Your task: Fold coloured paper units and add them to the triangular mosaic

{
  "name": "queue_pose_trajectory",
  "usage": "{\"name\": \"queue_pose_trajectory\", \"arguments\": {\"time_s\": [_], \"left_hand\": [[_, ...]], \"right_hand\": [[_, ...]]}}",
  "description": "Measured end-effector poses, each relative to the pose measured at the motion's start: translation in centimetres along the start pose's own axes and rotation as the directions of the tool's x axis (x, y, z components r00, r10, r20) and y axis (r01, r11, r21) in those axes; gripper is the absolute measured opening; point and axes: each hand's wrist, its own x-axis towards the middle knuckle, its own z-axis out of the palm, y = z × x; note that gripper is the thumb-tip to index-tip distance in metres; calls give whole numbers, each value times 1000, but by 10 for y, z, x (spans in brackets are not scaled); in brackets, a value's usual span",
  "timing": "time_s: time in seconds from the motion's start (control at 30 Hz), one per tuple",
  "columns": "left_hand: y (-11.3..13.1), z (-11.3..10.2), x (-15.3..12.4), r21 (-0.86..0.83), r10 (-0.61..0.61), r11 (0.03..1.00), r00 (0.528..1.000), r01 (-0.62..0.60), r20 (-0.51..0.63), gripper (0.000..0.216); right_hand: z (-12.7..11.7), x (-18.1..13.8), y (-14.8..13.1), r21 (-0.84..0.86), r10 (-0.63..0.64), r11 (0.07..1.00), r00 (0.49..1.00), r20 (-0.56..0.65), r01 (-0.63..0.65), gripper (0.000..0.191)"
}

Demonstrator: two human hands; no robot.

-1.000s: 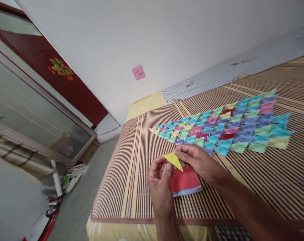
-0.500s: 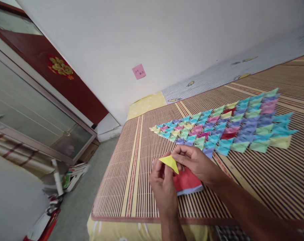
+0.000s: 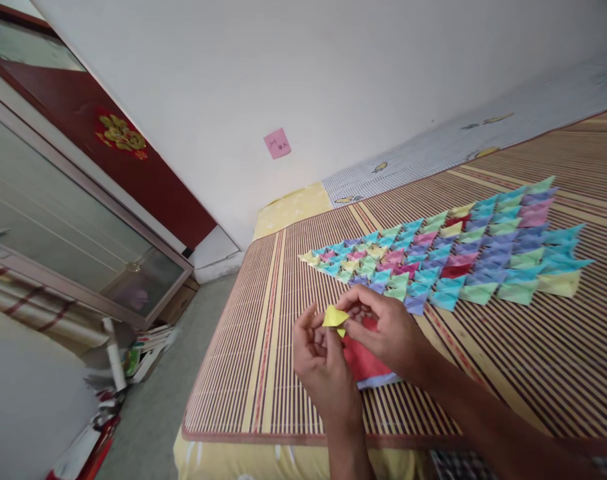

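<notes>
Both hands pinch a small piece of folded yellow paper above the striped mat. My left hand grips it from the left, thumb in front. My right hand has its fingertips closed on the paper's right edge. Beneath my hands lies a stack of paper sheets, red on top with a pale blue edge showing below; the right hand hides part of it. Beyond them spreads a wedge of many folded paper pieces in blue, green, pink, red, purple and yellow, laid in overlapping rows.
The bamboo-striped mat covers a bed with a yellow sheet at its front edge. A pink note is stuck on the white wall. To the left are a glass-panelled door, the grey floor and assorted items.
The yellow paper has gone from a flat triangle to a smaller, bent shape. My right hand has shifted its fingertips down onto the paper's right side, and my left fingers have spread somewhat.
</notes>
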Motion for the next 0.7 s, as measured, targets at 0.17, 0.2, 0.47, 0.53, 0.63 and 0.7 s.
{"name": "queue_pose_trajectory", "arguments": {"time_s": [0.17, 0.2, 0.47, 0.53, 0.63, 0.7], "left_hand": [[4, 2, 1, -166, -10, 986, 999, 18, 51, 11], [3, 1, 1, -174, -10, 984, 998, 22, 67, 10], [-1, -3, 3, -229, -74, 969, 993, 93, 93, 12], [0, -3, 4, -234, -91, 965, 987, 120, 131, 14], [1, -3, 5, -251, -113, 956, 981, 151, 161, 16], [0, -3, 6, -257, -116, 954, 982, 151, 146, 16]], "right_hand": [[-4, 2, 0, 57, -110, 992, 993, -40, 113, 14], [-4, 2, 0, 74, -124, 989, 992, -34, 126, 15], [-8, 2, -8, 89, -117, 990, 993, 30, 114, 18], [-9, 3, -8, 44, -134, 990, 991, 30, 132, 18], [-12, 3, -7, 1, -145, 989, 989, 27, 145, 19], [-13, 3, -6, -3, -141, 990, 989, 32, 141, 21]]}}
